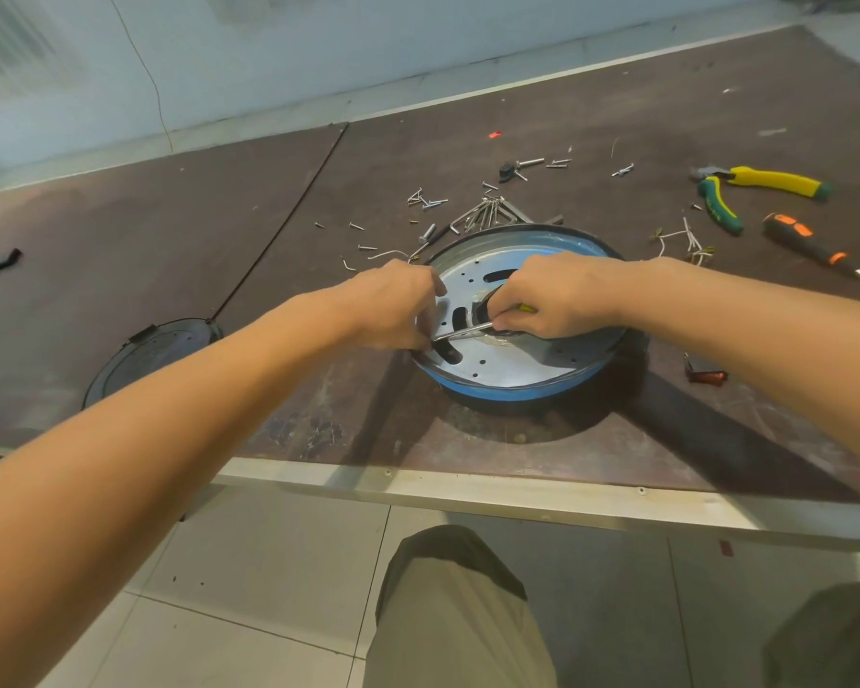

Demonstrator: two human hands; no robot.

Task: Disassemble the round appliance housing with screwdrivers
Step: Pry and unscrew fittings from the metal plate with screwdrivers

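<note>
The round appliance housing (517, 360) lies on the brown table near its front edge: a silver metal plate with dark slots, ringed in blue and black. My right hand (557, 295) grips a small screwdriver (460, 331) with a yellow handle over the plate's centre. The metal shaft runs left and down toward a slot. My left hand (393, 305) rests on the plate's left rim, its fingertips pinching the shaft near the tip. The tip itself is hidden under my fingers.
Loose screws (428, 201) and a bundle of hex keys (487, 213) lie behind the housing. Yellow-green pliers (745, 191) and an orange-black screwdriver (810, 245) sit at the right, a red switch (706, 372) beside the housing. A black round cover (155, 355) lies at left.
</note>
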